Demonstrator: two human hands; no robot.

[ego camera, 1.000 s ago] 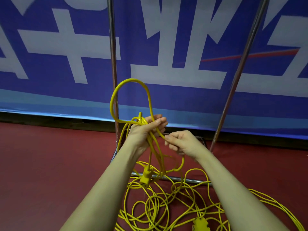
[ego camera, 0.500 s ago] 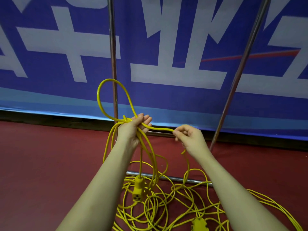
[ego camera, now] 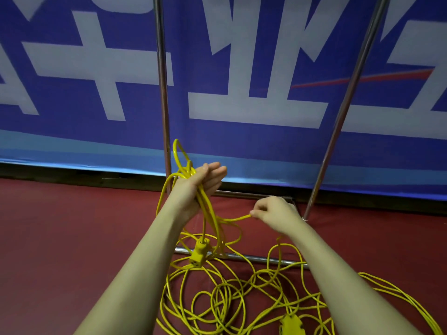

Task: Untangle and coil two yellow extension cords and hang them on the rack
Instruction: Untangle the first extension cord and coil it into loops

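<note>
My left hand is raised in front of the rack and holds a bundle of yellow cord loops; one narrow loop sticks up above the fist. A yellow socket block dangles below it on its cord. My right hand is lower and to the right, pinching one strand of the same yellow cord that runs back to the bundle. Tangled yellow cord lies in many loops on the red floor, with a second socket block at the bottom edge.
The metal rack has two upright poles, a left pole and a right pole, and a low front bar on the floor with cord draped over it. A blue and white banner hangs behind. Red floor spreads to the left.
My right hand has dropped down and to the right, drawing a strand out from the bundle. The loop above my left hand has shrunk and narrowed. The hanging socket block swung slightly.
</note>
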